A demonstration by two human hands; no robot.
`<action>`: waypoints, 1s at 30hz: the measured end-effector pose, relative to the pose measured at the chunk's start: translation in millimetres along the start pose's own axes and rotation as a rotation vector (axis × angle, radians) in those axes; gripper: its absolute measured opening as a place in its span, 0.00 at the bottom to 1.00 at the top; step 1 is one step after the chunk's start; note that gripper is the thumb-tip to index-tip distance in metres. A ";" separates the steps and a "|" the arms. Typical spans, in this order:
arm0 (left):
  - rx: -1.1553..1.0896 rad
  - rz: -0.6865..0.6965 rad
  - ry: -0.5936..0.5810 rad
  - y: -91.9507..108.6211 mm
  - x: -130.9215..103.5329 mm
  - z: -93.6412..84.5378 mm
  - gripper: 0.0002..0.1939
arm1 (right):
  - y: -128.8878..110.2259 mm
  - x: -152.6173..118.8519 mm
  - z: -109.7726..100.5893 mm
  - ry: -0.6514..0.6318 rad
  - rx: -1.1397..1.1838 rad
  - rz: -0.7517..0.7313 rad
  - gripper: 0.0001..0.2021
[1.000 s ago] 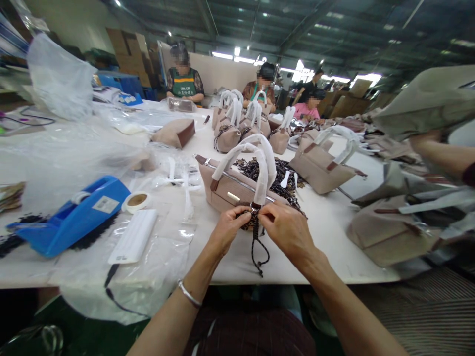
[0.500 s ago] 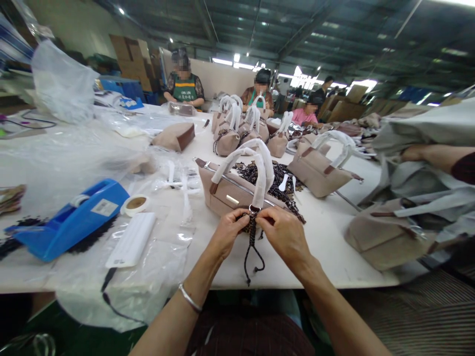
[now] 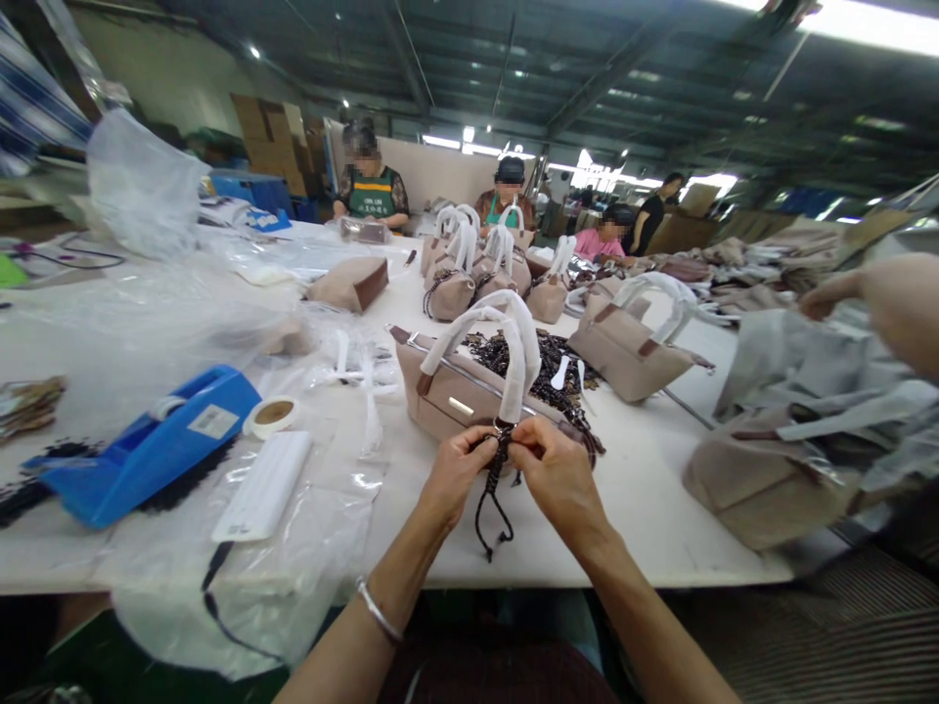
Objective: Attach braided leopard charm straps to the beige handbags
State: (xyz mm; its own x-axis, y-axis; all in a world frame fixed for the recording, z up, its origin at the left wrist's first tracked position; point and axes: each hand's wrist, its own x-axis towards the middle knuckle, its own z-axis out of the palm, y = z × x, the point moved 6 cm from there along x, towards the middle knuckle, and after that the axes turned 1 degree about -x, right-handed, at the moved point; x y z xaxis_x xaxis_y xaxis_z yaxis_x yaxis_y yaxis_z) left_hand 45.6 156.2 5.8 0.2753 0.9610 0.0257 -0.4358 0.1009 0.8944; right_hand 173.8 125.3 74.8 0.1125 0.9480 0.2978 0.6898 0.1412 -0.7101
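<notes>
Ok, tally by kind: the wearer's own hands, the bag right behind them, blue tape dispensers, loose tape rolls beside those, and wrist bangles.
Hands: 2 (left hand, right hand)
Bag: 1
Blue tape dispenser: 1
Loose tape roll: 1
Bangle: 1
Total: 6

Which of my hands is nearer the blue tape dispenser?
Left. Your left hand is to the right of the blue tape dispenser; your right hand is farther right, both at the dark cord.
</notes>
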 end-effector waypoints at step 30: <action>0.366 0.192 0.069 19.4 9.0 -10.3 0.05 | -3.6 6.3 6.2 0.024 -0.010 -0.055 0.05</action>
State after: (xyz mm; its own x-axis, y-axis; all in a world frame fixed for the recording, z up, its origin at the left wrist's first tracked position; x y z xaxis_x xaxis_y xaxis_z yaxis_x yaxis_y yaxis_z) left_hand 30.9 169.4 18.8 0.1549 0.9698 0.1883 -0.1367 -0.1678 0.9763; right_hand 167.6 132.5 75.4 0.0914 0.9319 0.3511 0.7023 0.1897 -0.6862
